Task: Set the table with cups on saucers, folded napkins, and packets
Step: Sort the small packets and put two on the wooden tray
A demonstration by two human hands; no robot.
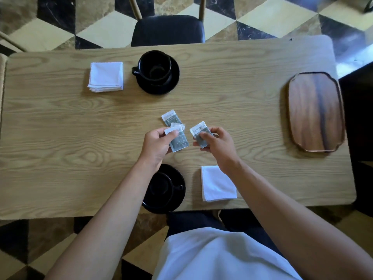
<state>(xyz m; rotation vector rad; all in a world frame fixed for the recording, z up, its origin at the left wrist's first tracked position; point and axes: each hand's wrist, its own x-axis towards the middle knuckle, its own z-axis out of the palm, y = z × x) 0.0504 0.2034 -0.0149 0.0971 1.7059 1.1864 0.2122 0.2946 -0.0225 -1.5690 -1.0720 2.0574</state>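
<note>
My left hand [156, 145] pinches a grey-and-white packet [179, 141] over the middle of the wooden table [60, 128]. My right hand [217, 143] grips a second packet [198, 131] beside it. Two more packets lie just beyond: one [169, 117] flat on the table, another [178, 125] partly hidden under the left one. A black cup [155, 66] stands on a black saucer [173, 81] at the far side, with a folded white napkin [106, 76] to its left. Near me, another black cup [161, 188] on its saucer [177, 201] sits partly behind my left forearm, a folded napkin [219, 183] to its right.
A dark wooden tray [315, 112] lies at the table's right end. A black-seated chair [168, 29] stands at the far side. The floor has a checkered tile pattern.
</note>
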